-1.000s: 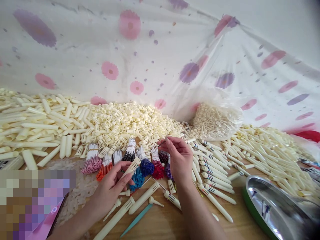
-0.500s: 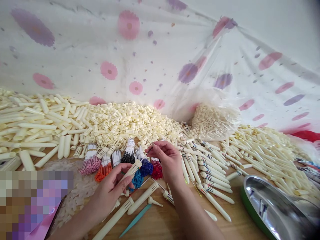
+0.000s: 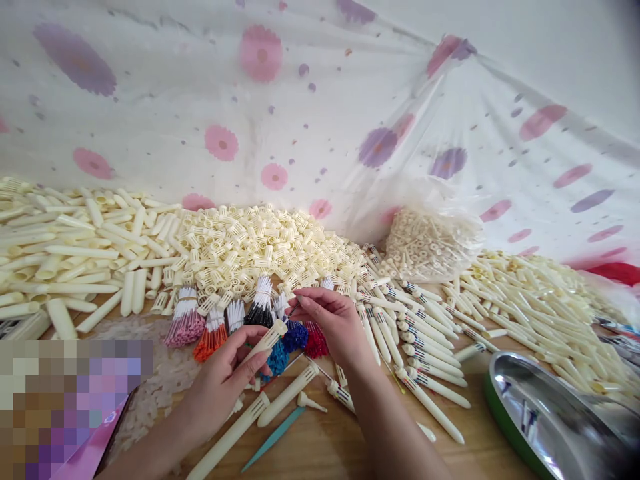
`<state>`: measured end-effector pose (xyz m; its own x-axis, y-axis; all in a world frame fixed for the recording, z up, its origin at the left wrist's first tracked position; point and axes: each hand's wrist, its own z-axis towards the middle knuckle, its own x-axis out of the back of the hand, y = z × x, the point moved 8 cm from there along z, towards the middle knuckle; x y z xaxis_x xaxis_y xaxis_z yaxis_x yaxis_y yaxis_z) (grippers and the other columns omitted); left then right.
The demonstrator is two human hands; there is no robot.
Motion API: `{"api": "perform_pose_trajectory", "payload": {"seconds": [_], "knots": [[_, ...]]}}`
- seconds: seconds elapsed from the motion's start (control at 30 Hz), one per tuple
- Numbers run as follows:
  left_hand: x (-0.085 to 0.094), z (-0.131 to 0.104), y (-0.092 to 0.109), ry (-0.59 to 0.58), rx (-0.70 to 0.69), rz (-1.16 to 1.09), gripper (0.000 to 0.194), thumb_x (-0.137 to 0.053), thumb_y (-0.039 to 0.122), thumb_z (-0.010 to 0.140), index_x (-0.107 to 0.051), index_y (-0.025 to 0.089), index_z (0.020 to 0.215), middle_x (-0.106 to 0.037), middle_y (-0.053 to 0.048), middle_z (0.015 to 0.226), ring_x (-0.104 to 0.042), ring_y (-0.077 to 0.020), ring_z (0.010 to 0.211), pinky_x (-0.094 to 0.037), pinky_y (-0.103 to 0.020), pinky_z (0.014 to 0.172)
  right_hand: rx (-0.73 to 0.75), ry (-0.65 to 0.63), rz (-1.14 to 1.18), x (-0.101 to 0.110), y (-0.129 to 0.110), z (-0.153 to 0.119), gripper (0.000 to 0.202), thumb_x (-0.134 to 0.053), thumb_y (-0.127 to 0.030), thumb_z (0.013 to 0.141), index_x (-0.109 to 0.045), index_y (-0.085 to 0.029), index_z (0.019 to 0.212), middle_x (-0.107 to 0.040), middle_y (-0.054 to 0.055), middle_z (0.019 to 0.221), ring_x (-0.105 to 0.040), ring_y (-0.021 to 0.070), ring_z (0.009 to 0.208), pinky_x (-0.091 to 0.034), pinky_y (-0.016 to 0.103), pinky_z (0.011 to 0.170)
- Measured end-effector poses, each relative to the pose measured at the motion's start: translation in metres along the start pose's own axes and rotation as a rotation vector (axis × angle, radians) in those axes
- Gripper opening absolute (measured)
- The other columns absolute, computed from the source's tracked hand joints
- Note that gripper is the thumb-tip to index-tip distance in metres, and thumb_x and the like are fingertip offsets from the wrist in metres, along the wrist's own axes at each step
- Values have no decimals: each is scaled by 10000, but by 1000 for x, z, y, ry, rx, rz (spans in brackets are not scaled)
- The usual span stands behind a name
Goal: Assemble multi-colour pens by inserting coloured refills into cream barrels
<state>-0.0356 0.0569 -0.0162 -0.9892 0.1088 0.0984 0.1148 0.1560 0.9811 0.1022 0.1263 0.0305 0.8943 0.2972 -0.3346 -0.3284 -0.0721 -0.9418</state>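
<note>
My left hand [image 3: 220, 383] is closed around a cream slotted pen barrel [image 3: 271, 339], its open end tilted up to the right. At that end, my right hand [image 3: 337, 327] pinches a thin dark pen refill [image 3: 292, 311], whose lower tip meets or nearly meets the opening. Behind the hands stand bundled refills with pink [image 3: 184, 328], orange [image 3: 209, 345], black [image 3: 256, 311], blue [image 3: 296, 335] and red [image 3: 317, 344] ends. Below lie two more slotted barrels [image 3: 287, 397], a small cream plunger-like part [image 3: 313, 402] and a teal pointed stick [image 3: 273, 440].
Heaps of cream tubes [image 3: 75, 250] and slotted pieces [image 3: 270, 240] line the back. To the right are rows of multicolour pens [image 3: 433, 370], a plastic bag of small parts [image 3: 433, 243], a pile of barrels [image 3: 530, 313] and a green-sided metal tray [image 3: 510, 413].
My right hand has come slightly down and left, bringing the refill to the barrel's open end. My left hand keeps its grip. The view has shifted a little.
</note>
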Motion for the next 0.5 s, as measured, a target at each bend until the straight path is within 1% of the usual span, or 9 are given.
{"api": "perform_pose_trajectory", "payload": {"seconds": [0.13, 0.3, 0.4, 0.5], "knots": [[-1, -1, 1, -8, -6, 18, 252, -530, 374, 830, -540, 242, 1045, -644, 15, 707, -612, -171, 700, -483, -255, 615, -57, -41, -23, -3, 4, 0, 162, -736, -294, 668, -693, -168, 761, -709, 4, 676, -657, 97, 589, -565, 220, 626], [-2, -1, -1, -17, -3, 21, 256, -528, 382, 830, -545, 243, 1043, -643, 14, 714, -621, -178, 714, -486, -263, 629, -32, -64, -33, -8, 2, 0, 178, -744, -311, 656, -653, -171, 717, -684, -12, 623, -637, 99, 553, -555, 225, 582], [-4, -1, -2, -27, -7, 6, 254, -532, 385, 827, -545, 247, 1041, -639, 17, 722, -623, -179, 724, -496, -277, 662, -30, -86, -25, -8, 5, 1, 176, -747, -302, 657, -644, -177, 726, -671, -24, 603, -629, 96, 543, -544, 215, 563], [-5, 0, -1, -31, -8, -3, 251, -535, 381, 826, -550, 247, 1037, -641, 15, 716, -620, -177, 713, -499, -282, 660, -24, -77, -35, -7, 8, 1, 164, -734, -310, 678, -638, -178, 690, -660, -28, 579, -617, 94, 523, -539, 214, 557]]}}
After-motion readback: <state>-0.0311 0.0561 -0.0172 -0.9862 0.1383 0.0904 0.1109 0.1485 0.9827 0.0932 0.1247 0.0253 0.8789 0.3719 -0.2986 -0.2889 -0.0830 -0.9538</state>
